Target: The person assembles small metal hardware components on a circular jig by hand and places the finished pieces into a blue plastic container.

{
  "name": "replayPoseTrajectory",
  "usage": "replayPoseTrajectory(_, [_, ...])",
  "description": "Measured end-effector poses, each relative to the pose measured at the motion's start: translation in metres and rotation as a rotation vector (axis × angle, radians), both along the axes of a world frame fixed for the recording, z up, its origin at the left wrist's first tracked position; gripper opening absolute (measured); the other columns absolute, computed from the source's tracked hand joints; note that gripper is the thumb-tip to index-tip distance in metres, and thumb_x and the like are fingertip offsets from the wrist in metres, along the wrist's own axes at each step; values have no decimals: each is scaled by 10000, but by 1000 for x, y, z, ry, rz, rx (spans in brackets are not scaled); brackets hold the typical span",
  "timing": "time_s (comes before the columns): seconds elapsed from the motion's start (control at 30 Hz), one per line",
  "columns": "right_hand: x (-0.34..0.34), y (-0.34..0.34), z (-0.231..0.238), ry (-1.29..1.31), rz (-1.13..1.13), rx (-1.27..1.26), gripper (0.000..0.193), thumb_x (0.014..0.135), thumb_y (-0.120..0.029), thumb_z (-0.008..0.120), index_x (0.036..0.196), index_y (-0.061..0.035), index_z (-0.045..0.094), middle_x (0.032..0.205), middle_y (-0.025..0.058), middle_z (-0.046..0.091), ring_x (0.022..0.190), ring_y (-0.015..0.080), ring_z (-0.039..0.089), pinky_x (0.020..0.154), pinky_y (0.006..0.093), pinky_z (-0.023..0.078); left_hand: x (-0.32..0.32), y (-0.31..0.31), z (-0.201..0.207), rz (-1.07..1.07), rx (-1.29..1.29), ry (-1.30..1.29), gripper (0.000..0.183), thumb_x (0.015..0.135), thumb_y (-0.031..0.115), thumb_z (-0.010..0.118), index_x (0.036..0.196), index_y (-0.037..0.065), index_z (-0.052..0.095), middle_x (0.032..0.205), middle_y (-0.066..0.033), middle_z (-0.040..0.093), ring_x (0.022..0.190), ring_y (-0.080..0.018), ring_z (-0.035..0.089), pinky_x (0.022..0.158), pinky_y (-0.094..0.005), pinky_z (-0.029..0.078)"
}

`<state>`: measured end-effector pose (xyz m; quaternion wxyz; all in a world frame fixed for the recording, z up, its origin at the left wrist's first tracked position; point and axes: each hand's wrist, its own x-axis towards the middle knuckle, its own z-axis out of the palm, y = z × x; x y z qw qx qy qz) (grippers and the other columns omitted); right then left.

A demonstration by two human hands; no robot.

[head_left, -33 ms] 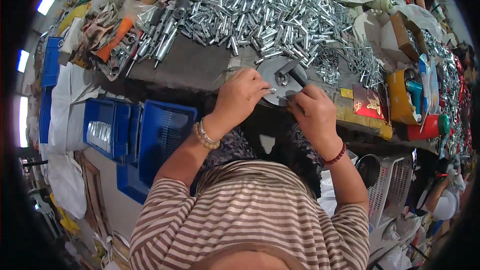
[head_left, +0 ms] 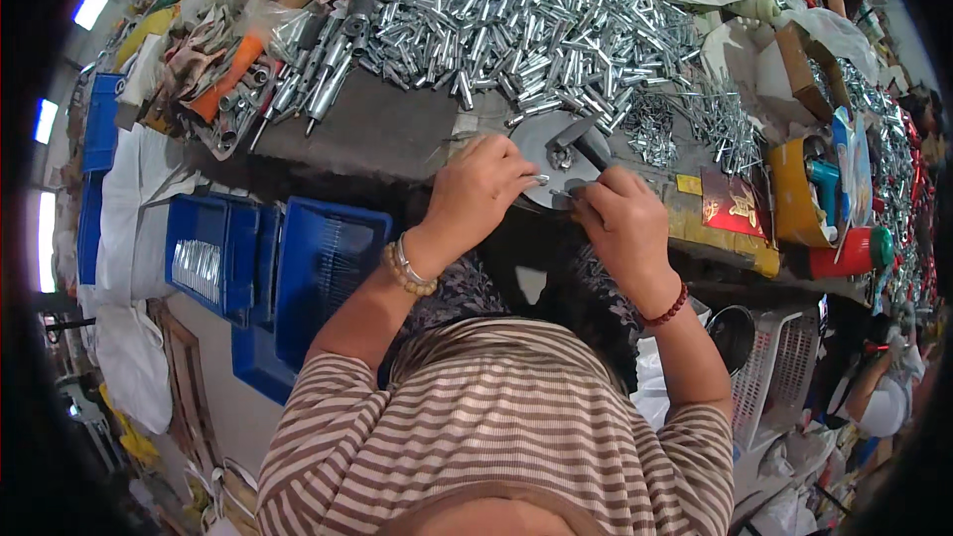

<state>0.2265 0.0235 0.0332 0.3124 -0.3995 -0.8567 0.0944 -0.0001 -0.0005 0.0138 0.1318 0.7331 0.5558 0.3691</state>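
Note:
My left hand [head_left: 478, 187] is closed in a pinch on a small shiny metal tube [head_left: 539, 179], whose end shows past the fingertips. Just to its right, my right hand [head_left: 627, 223] pinches a thin metal pin [head_left: 562, 195] between thumb and forefinger. The pin points toward the tube, and a small gap seems to lie between them. Both hands are over the near edge of a round grey metal disc [head_left: 534, 142] on the bench. A dark tool like a hammer [head_left: 593, 145] lies across the disc, beside a few small metal bits [head_left: 559, 157].
A big heap of metal tubes [head_left: 556, 30] covers the bench beyond, with thin pins [head_left: 650, 129] at its right. Air tools [head_left: 333, 79] lie left. Blue bins [head_left: 298, 288] stand low at left, a white plastic basket [head_left: 779, 367] at right. Other people are at the far right.

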Motion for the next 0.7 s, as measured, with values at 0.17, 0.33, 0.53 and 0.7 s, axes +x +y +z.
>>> replayPoseTrajectory(0.17, [-4, 6, -3, -47, 1, 43, 115, 777, -59, 750, 863, -89, 679, 876, 70, 591, 850, 294, 628, 734, 421, 518, -3, 3, 0, -19, 35, 8, 130, 860, 142, 781, 982, 100, 772, 946, -65, 642, 918, -280, 654, 803, -395, 521])
replayPoseTrajectory(0.33, [-5, 9, -5, -15, 9, 17, 122, 804, -72, 764, 887, -57, 676, 896, 82, 611, 889, 320, 633, 783, 442, 516, -2, 3, 1, -22, 16, 0, 135, 855, 129, 788, 984, 94, 774, 951, -66, 649, 885, -272, 660, 783, -384, 527])
replayPoseTrajectory(0.53, [-4, 11, -10, -37, 25, 99, 89, 796, -67, 734, 856, -96, 675, 882, 52, 585, 846, 267, 613, 743, 401, 479, -2, 1, -2, -25, -28, -61, 141, 861, 104, 786, 1000, 81, 780, 941, -72, 643, 821, -245, 662, 730, -352, 525])
replayPoseTrajectory(0.7, [-5, 14, -11, -49, 55, 125, 89, 781, -70, 715, 851, -108, 676, 875, 47, 583, 853, 264, 616, 753, 398, 477, -2, 1, -4, -24, -62, -114, 141, 855, 75, 788, 995, 74, 780, 935, -65, 638, 819, -224, 654, 732, -336, 521])
